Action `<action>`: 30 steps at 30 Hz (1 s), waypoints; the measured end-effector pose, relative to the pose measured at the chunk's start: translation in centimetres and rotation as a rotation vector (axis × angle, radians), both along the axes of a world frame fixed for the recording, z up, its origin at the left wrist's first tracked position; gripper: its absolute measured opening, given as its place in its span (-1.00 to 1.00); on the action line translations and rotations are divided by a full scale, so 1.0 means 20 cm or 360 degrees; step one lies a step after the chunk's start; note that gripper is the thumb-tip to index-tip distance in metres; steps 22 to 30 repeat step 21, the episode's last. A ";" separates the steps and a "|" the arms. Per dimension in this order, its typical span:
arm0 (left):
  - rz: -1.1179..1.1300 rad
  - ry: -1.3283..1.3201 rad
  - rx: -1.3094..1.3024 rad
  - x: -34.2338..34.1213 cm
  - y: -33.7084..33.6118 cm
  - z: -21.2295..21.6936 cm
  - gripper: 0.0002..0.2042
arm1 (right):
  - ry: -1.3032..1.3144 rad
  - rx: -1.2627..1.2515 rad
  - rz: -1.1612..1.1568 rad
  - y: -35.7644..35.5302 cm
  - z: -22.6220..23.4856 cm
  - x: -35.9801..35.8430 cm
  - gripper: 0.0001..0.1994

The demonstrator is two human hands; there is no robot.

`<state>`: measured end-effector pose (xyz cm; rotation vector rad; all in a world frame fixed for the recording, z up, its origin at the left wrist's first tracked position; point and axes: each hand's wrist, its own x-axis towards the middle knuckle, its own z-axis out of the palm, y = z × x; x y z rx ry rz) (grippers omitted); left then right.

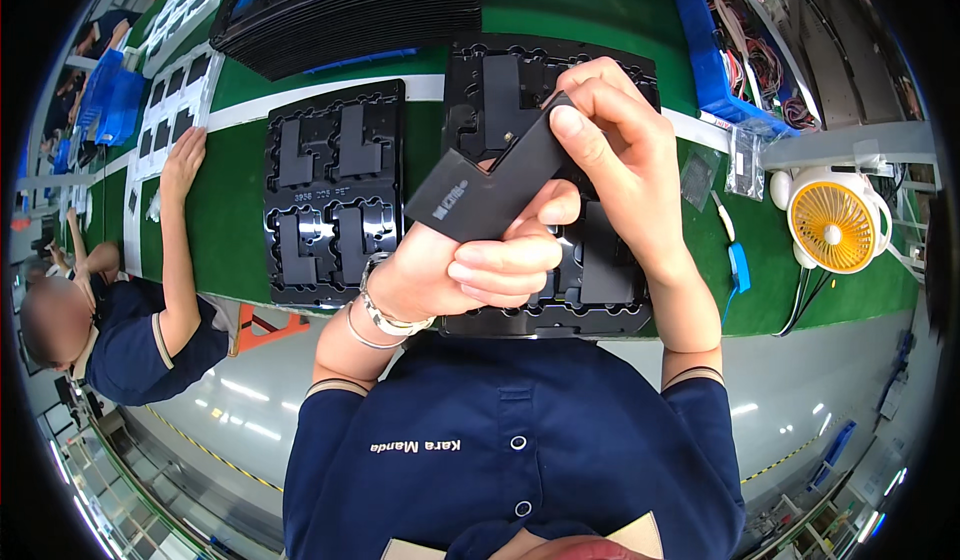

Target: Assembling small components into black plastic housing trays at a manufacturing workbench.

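Note:
Between both my hands, above a black moulded tray, is a flat black L-shaped part (pixel 478 198) with pale print on one arm. It is tilted, with its notch toward the upper left. My left hand (pixel 490 265) grips its lower side, the fingers curled and partly hidden behind it. My right hand (pixel 630 155) pinches its upper right end between thumb and fingers. The black tray (pixel 465 125) under my hands carries similar dark parts, partly covered by my hands. A second black tray (pixel 335 188) to the left holds several L-shaped parts in its pockets.
A tall stack of black trays (pixel 350 15) stands at the back. A blue bin of wires (pixel 705 55) and a white and yellow fan (pixel 835 220) are to the right, near a blue-handled tool (pixel 738 265). At the left, another person (pixel 155 350) reaches toward white trays (pixel 217 95).

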<state>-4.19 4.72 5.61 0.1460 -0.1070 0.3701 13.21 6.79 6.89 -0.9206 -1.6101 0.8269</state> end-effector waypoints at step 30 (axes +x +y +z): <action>0.1263 0.2593 0.3599 -0.08 0.17 -0.11 -0.52 | -0.0572 -0.0225 -0.0258 0.42 -0.12 0.58 -0.67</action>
